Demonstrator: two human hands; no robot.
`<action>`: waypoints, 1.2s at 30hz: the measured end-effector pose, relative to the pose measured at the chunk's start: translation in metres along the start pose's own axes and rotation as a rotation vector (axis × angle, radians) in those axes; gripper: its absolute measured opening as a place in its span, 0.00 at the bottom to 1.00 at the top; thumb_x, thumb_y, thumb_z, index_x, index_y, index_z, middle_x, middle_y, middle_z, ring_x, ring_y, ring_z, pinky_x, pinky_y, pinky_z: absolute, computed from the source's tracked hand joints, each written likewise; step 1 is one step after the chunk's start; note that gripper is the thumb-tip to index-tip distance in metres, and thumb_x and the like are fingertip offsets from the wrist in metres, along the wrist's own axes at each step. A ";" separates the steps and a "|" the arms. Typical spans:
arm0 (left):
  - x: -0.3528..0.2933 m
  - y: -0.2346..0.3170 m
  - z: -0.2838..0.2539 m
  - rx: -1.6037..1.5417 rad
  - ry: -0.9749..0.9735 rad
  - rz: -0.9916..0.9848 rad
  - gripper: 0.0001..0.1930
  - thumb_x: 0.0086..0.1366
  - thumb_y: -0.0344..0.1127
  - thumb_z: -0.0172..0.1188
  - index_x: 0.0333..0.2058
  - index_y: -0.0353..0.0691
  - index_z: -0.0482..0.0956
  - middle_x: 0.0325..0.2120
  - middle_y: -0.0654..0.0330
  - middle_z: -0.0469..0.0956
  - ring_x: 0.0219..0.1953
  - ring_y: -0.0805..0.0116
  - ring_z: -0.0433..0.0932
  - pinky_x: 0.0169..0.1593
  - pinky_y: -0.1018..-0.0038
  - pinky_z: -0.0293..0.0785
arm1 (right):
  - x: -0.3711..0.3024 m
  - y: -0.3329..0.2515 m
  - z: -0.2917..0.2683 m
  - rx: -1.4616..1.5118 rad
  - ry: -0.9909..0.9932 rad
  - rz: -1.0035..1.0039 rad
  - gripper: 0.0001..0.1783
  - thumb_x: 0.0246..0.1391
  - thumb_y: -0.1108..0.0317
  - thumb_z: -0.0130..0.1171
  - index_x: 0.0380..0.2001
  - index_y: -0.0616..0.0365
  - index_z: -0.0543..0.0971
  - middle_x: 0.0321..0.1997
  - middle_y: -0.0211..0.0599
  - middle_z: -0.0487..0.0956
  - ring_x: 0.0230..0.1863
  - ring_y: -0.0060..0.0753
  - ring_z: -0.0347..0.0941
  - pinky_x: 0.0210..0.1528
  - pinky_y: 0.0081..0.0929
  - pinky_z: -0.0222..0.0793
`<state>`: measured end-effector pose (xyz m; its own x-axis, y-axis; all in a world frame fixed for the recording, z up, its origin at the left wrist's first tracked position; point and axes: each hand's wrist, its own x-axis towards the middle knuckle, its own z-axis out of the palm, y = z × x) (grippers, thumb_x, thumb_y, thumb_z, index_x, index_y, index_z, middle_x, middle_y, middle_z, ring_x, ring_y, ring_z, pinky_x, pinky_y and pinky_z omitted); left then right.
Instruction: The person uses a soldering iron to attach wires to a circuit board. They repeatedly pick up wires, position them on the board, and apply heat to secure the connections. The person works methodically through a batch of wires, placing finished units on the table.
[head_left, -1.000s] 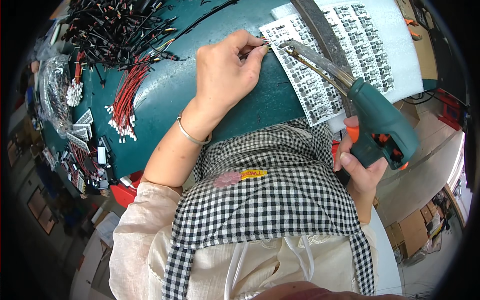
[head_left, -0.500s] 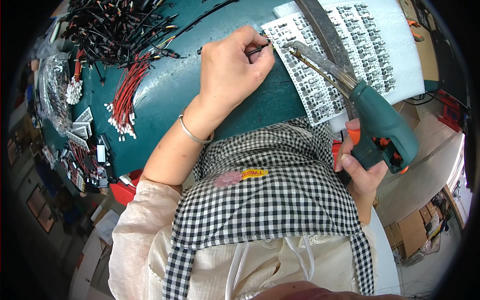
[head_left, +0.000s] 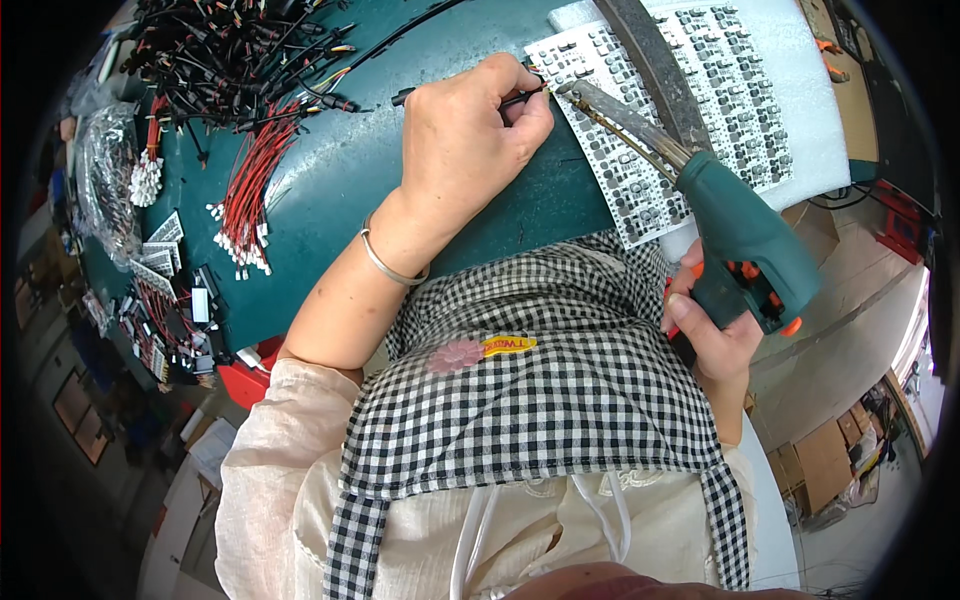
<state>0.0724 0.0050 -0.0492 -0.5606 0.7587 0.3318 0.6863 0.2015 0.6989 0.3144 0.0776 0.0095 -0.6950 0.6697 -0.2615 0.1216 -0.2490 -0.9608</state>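
Observation:
My left hand (head_left: 470,125) pinches a thin black cable (head_left: 522,97), its end by the left edge of a white circuit board panel (head_left: 625,190). Small coloured wire ends seem to show at the fingertips. A green soldering gun (head_left: 745,230) is gripped in my right hand (head_left: 712,335), with my fingers low on its handle near the orange trigger. Its metal tip reaches over the panel and points at the cable end; whether they touch, I cannot tell. Rows of small dark parts cover the panel.
A dark metal bar (head_left: 655,70) lies across the panel, which rests on white foam (head_left: 815,130). Black cables (head_left: 230,60) pile up at the far left of the green table (head_left: 350,190), beside red wires with white connectors (head_left: 255,185) and a clear plastic bag (head_left: 108,180).
My right hand has moved the soldering gun a little to the left, bringing its tip nearer the cable end. My left hand has shifted only slightly.

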 end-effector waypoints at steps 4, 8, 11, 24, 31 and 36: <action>0.000 -0.001 0.000 0.009 0.002 0.019 0.04 0.49 0.28 0.66 0.24 0.37 0.79 0.18 0.61 0.80 0.17 0.82 0.74 0.22 0.84 0.69 | 0.002 0.001 0.001 -0.009 -0.005 -0.032 0.22 0.44 0.83 0.59 0.46 0.69 0.70 0.27 0.38 0.75 0.23 0.21 0.70 0.26 0.18 0.67; 0.000 -0.002 0.000 -0.023 0.008 0.002 0.04 0.49 0.28 0.66 0.25 0.37 0.80 0.18 0.62 0.80 0.17 0.82 0.73 0.22 0.84 0.68 | 0.002 -0.001 -0.002 -0.047 -0.038 -0.011 0.22 0.45 0.83 0.59 0.46 0.70 0.70 0.26 0.38 0.75 0.23 0.22 0.71 0.26 0.18 0.68; 0.000 -0.003 0.001 -0.035 0.002 -0.012 0.04 0.49 0.28 0.66 0.25 0.37 0.80 0.18 0.62 0.80 0.17 0.83 0.73 0.22 0.85 0.68 | 0.000 0.003 -0.003 -0.010 -0.011 -0.017 0.22 0.45 0.83 0.59 0.46 0.70 0.69 0.26 0.38 0.75 0.23 0.22 0.71 0.25 0.18 0.68; -0.001 -0.004 0.000 -0.035 -0.001 -0.002 0.04 0.49 0.29 0.65 0.26 0.38 0.81 0.18 0.62 0.80 0.15 0.84 0.70 0.21 0.85 0.67 | 0.003 0.001 -0.008 0.068 0.033 -0.040 0.28 0.42 0.80 0.61 0.49 0.73 0.66 0.31 0.44 0.75 0.22 0.23 0.70 0.20 0.19 0.68; 0.000 -0.004 -0.001 -0.030 -0.001 0.001 0.04 0.49 0.28 0.66 0.26 0.38 0.81 0.18 0.62 0.80 0.16 0.84 0.70 0.21 0.85 0.67 | 0.005 -0.011 -0.005 0.096 0.122 -0.094 0.35 0.40 0.76 0.63 0.53 0.76 0.60 0.41 0.56 0.70 0.17 0.25 0.68 0.16 0.18 0.66; 0.000 -0.004 0.000 -0.037 -0.003 0.018 0.04 0.50 0.28 0.66 0.26 0.37 0.81 0.18 0.63 0.80 0.16 0.83 0.71 0.21 0.85 0.67 | 0.003 -0.007 -0.007 0.116 0.107 -0.120 0.37 0.40 0.78 0.63 0.54 0.75 0.60 0.50 0.62 0.69 0.20 0.26 0.69 0.17 0.18 0.68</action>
<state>0.0696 0.0040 -0.0519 -0.5464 0.7642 0.3426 0.6786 0.1642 0.7159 0.3164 0.0866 0.0146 -0.6195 0.7685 -0.1598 -0.0444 -0.2375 -0.9704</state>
